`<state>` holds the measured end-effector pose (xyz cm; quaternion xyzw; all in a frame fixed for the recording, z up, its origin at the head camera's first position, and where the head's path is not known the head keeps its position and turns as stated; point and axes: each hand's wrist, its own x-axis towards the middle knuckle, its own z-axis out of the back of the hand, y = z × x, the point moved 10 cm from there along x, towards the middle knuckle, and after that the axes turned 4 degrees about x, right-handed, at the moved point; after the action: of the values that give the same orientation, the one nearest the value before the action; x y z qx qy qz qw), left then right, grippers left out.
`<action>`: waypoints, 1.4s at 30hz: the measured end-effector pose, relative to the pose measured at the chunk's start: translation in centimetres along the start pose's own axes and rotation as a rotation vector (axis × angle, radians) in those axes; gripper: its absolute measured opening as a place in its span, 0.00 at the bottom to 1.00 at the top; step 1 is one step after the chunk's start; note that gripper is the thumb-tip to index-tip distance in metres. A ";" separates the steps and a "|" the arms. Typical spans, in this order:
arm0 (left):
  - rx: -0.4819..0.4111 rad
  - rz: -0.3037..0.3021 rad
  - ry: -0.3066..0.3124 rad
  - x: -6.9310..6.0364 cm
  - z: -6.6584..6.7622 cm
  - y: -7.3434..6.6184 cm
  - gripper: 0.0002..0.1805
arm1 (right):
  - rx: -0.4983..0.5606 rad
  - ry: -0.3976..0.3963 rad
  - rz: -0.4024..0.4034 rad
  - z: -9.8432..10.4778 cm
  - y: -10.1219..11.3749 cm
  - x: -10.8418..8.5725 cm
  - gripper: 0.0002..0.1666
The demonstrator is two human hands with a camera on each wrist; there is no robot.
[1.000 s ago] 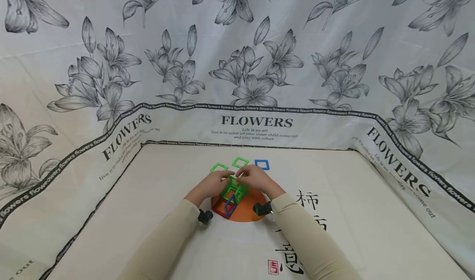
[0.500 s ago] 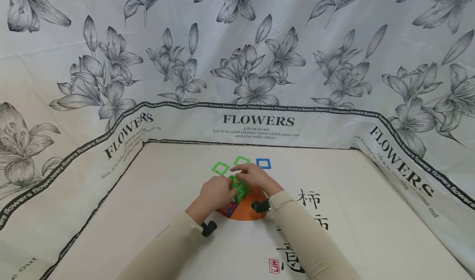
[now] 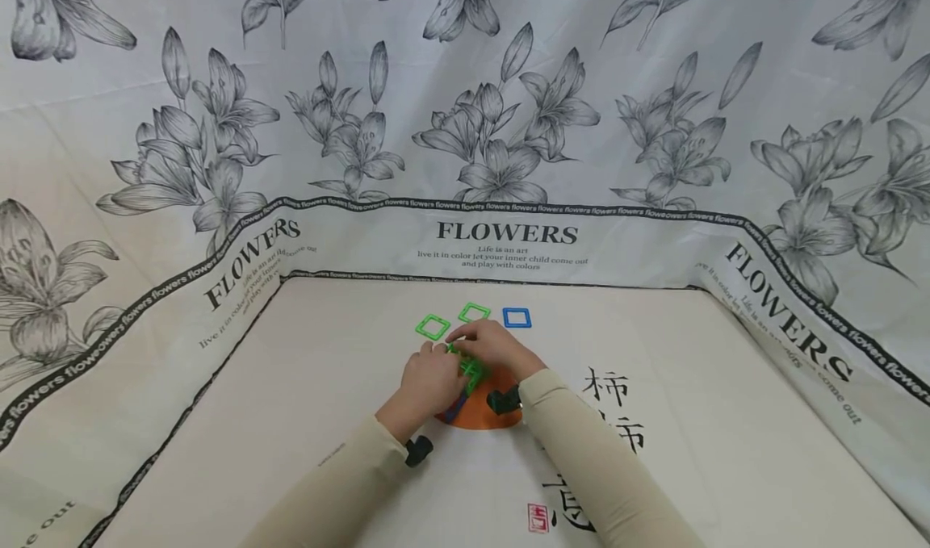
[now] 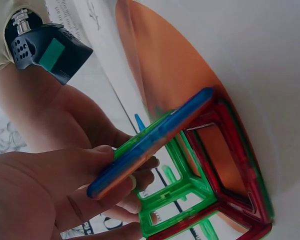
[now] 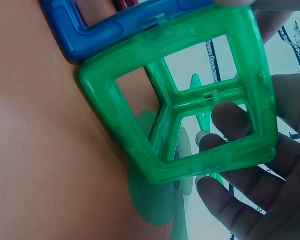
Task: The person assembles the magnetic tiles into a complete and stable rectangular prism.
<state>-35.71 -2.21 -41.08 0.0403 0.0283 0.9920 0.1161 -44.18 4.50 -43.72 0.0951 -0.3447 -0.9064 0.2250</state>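
Note:
In the head view both hands are at a small structure of translucent magnetic tiles. My left hand (image 3: 430, 377) pinches a blue magnetic tile (image 4: 155, 136) between thumb and fingers, with a green edge against it. Red tiles (image 4: 242, 172) form the lower part in the left wrist view, joined to green ones. Fingers of my right hand (image 3: 501, 348) curl around the side of a green square tile (image 5: 102, 107) in the right wrist view. A fingertip touches that tile's upper corner; whose it is I cannot tell. From the head, the hands cover much of the structure.
The structure stands over an orange printed circle (image 3: 488, 417) on the pale tablecloth. Behind it lie two loose green square tiles, one a green tile (image 3: 433, 326) at left, plus a blue square tile (image 3: 517, 317). A flower-printed curtain (image 3: 501, 245) walls the table's back and sides.
My left hand has shifted right and toward me, now covering the structure's red left side. The right hand has stayed at the top, moving slightly left. The loose tiles behind lie unmoved.

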 end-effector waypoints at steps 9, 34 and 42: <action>-0.019 -0.034 -0.040 0.6 -0.3 -0.4 0.17 | -0.039 -0.051 -0.020 1.2 -0.3 -0.7 0.13; -0.058 -0.199 -0.161 1.9 -0.1 -1.9 0.07 | 0.080 -0.231 -0.200 3.9 -4.9 -3.8 0.15; -0.068 -0.207 -0.179 1.6 -0.2 -2.2 0.09 | 0.107 -0.280 -0.197 4.3 -4.9 -4.4 0.16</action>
<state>-36.79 0.31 -41.30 0.1217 -0.0119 0.9675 0.2214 -43.36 12.31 -43.68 0.0130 -0.4093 -0.9088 0.0796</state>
